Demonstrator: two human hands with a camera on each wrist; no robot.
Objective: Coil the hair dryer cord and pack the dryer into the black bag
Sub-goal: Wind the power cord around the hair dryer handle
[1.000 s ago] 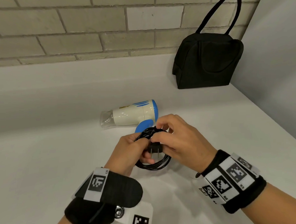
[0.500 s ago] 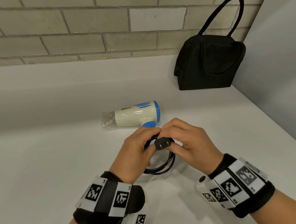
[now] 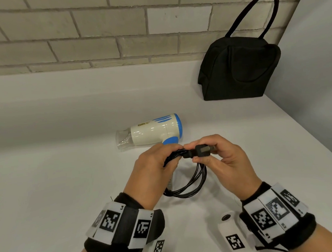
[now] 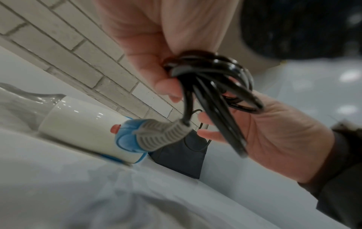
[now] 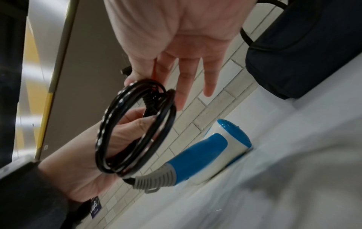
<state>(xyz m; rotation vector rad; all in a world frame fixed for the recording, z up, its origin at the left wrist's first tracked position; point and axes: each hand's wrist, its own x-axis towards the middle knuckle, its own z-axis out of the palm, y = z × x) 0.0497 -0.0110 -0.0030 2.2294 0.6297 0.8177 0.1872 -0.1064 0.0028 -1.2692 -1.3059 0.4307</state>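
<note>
A cream and blue hair dryer [image 3: 152, 130] lies on its side on the white counter [image 3: 60, 186]. Its black cord [image 3: 193, 181] is wound into a coil that hangs between my hands, just in front of the dryer. My left hand [image 3: 162, 156] grips one side of the coil, and its fingers [image 4: 156, 65] curl round the bundled cord [image 4: 211, 86]. My right hand [image 3: 200, 151] pinches the black plug [image 3: 204, 150] between thumb and forefinger, while its other fingers [image 5: 188, 74] stay straight. The black bag [image 3: 238, 70] stands upright at the back right corner.
A brick wall [image 3: 83, 34] runs along the back above a white ledge. A grey side wall [image 3: 310, 83] closes the counter on the right, right beside the bag. The bag's handle [image 3: 255, 11] stands up against the bricks.
My right hand turned the plug from prongs-down to sideways and drew it to the right of the coil. My left hand rolled over the bundle, keeping its grip. The dryer has not moved.
</note>
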